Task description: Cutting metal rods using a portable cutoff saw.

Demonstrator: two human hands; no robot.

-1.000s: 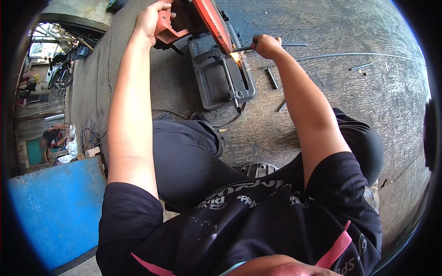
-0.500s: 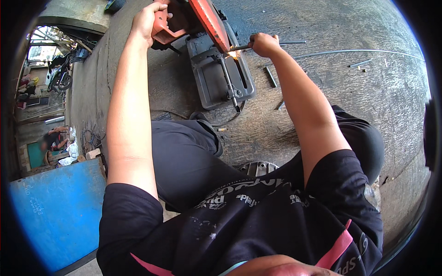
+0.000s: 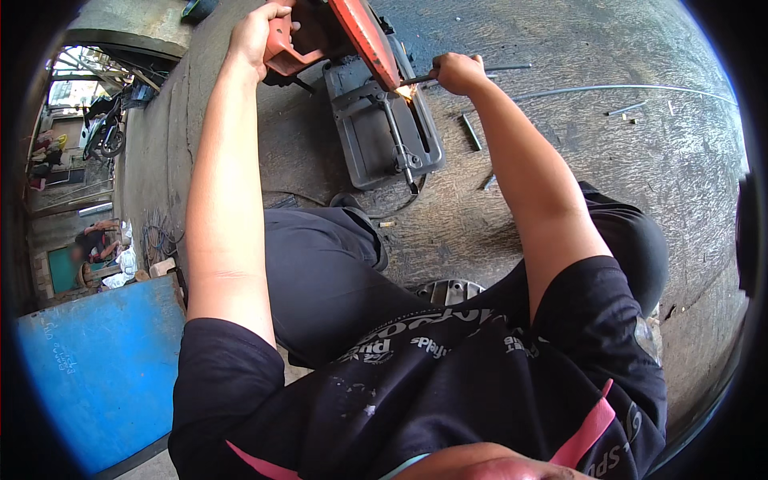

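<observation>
My left hand (image 3: 258, 36) is wrapped round the red handle of a chop saw (image 3: 364, 44), whose red guard is lowered over a dark grey base (image 3: 364, 152). In my closed right hand (image 3: 460, 74) is a thin metal rod (image 3: 508, 67), with one end reaching in under the guard. Orange sparks (image 3: 406, 91) glow where the rod meets the saw; the cutting disc itself is hidden by the guard. A clamp screw (image 3: 398, 132) lies along the base, nearer to me than the rod.
Short cut metal pieces (image 3: 470, 132) lie on the floor right of the saw. A long thin rod (image 3: 608, 90) stretches off to the right. A cable (image 3: 400, 210) curves by my foot. At the left stand a blue panel (image 3: 104, 360) and, beyond it, another person (image 3: 94, 246).
My right hand and the rod have shifted slightly, the rod's outer end moving a little nearer the top of the view. My left hand stays on the saw handle; sparks continue.
</observation>
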